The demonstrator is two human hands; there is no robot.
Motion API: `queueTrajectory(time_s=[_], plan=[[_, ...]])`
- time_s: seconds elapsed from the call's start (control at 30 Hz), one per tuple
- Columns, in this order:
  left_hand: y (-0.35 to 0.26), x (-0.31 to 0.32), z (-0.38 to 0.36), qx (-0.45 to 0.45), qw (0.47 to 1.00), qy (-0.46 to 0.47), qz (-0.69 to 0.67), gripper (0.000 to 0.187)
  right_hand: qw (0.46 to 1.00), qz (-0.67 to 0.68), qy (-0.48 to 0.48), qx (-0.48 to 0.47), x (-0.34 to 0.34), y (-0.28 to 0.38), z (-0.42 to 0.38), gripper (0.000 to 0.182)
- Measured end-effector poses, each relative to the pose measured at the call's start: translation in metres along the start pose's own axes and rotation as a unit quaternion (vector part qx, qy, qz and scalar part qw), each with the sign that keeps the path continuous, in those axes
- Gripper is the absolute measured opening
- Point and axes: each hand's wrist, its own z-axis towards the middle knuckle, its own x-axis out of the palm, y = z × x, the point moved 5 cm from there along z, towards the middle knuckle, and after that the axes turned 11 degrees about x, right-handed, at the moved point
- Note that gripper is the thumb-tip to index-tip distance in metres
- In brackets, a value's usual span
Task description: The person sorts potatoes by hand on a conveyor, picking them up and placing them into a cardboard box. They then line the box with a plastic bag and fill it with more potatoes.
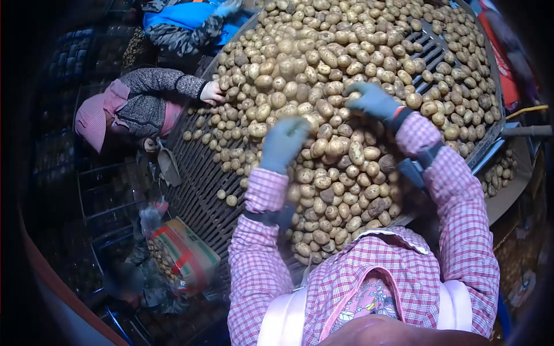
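Note:
A deep heap of potatoes (334,147) covers a slatted sorting table (199,153). My left hand (284,143), in a grey-blue glove, reaches onto the middle of the heap; its fingers bend toward the potatoes and are smeared by motion. Farther right, my right hand (374,101) wears a similar glove. Its fingers and thumb curve round a potato (353,97) at the top of the pile. Both wrists carry dark bands over pink checked sleeves.
Across the left side, a person (138,101) in a pink cap touches the potatoes. Another person in blue (184,20) stands at the far edge. A cardboard box (187,251) with a clear bag stands lower left. Bare slats (430,52) show at upper right.

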Motion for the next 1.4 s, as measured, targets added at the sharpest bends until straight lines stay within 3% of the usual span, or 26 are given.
queueTrajectory(time_s=[0.03,0.07,0.1,0.13,0.2,0.3,0.33,0.37,0.47,0.5,0.6,0.63,0.67,0.73,0.87,0.93,1.03,1.13,1.17,1.2,1.23,1.3,1.33,1.4], plan=[[0.003,-0.020,0.004,-0.037,0.995,-0.082,0.049,0.033,0.944,0.305,0.080,0.102,-0.007,0.005,-0.016,0.030],[0.033,-0.030,0.017,-0.031,0.991,-0.128,-0.003,0.031,0.907,0.385,0.145,0.092,-0.027,0.016,-0.030,0.025],[0.055,-0.040,0.031,-0.040,0.989,-0.128,0.062,0.043,0.899,0.418,0.080,0.107,-0.038,0.026,-0.049,0.024],[0.061,-0.040,0.047,-0.045,0.988,-0.118,0.089,0.043,0.885,0.449,0.014,0.122,-0.041,0.029,-0.066,0.025],[0.067,-0.037,0.074,-0.050,0.984,-0.096,0.144,0.042,0.885,0.450,0.017,0.122,-0.042,0.003,-0.072,0.025],[0.066,-0.005,0.086,-0.193,0.977,-0.056,0.077,0.042,0.899,0.431,-0.034,0.072,-0.040,-0.010,-0.081,0.025],[0.059,0.007,0.080,-0.158,0.984,-0.068,0.048,0.037,0.904,0.421,-0.058,0.046,-0.039,-0.010,-0.082,0.024],[0.057,0.012,0.073,-0.140,0.988,-0.021,0.066,0.035,0.902,0.429,-0.013,0.039,-0.039,-0.018,-0.082,0.023],[0.031,0.034,0.037,-0.080,0.988,0.100,0.089,0.041,0.960,0.278,0.014,-0.027,-0.041,-0.035,-0.079,0.023],[0.026,0.036,0.024,-0.009,0.996,0.054,0.066,0.034,0.932,0.360,0.001,0.041,-0.036,-0.035,-0.081,0.023],[0.022,0.024,0.008,-0.142,0.980,0.136,-0.005,0.034,0.906,0.402,0.041,0.128,-0.027,-0.012,-0.099,0.026],[0.013,0.006,0.006,-0.079,0.996,0.030,0.033,0.037,0.964,0.260,-0.032,-0.036,-0.024,0.004,-0.103,0.029],[0.012,-0.008,0.005,-0.126,0.992,-0.018,-0.024,0.038,0.952,0.305,-0.007,0.034,-0.023,0.001,-0.115,0.031],[0.016,-0.021,0.005,-0.063,0.988,-0.092,-0.107,0.036,0.889,0.441,0.050,0.110,-0.020,-0.013,-0.120,0.035],[-0.030,0.029,-0.019,0.026,0.997,0.040,-0.063,0.038,0.899,0.435,0.033,0.032,-0.012,-0.019,-0.133,0.042],[-0.036,0.061,-0.029,0.191,0.965,0.030,0.180,0.039,0.887,0.454,0.060,0.061,-0.002,-0.020,-0.141,0.044],[-0.014,0.073,-0.019,0.101,0.963,0.068,0.240,0.043,0.841,0.513,0.092,0.146,0.014,-0.030,-0.150,0.045],[0.010,0.067,-0.024,0.084,0.984,0.037,0.155,0.041,0.837,0.519,0.068,0.160,0.023,-0.021,-0.172,0.041],[0.020,0.064,-0.022,0.069,0.995,0.025,0.067,0.038,0.836,0.519,0.058,0.165,0.027,-0.021,-0.178,0.041],[0.014,0.059,-0.029,-0.077,0.988,-0.009,-0.135,0.033,0.835,0.521,0.046,0.171,0.028,-0.025,-0.185,0.041],[0.015,0.057,-0.032,-0.106,0.960,-0.034,-0.259,0.032,0.867,0.481,0.085,0.097,0.031,-0.024,-0.191,0.040],[-0.022,0.059,-0.046,-0.175,0.839,-0.094,-0.506,0.029,0.815,0.542,0.112,0.172,0.041,-0.033,-0.200,0.041],[-0.028,0.068,-0.049,-0.171,0.820,-0.069,-0.541,0.029,0.786,0.571,0.120,0.206,0.047,-0.026,-0.209,0.041],[-0.048,0.088,-0.059,-0.182,0.776,-0.013,-0.604,0.029,0.798,0.563,0.150,0.152,0.055,-0.028,-0.211,0.041]])
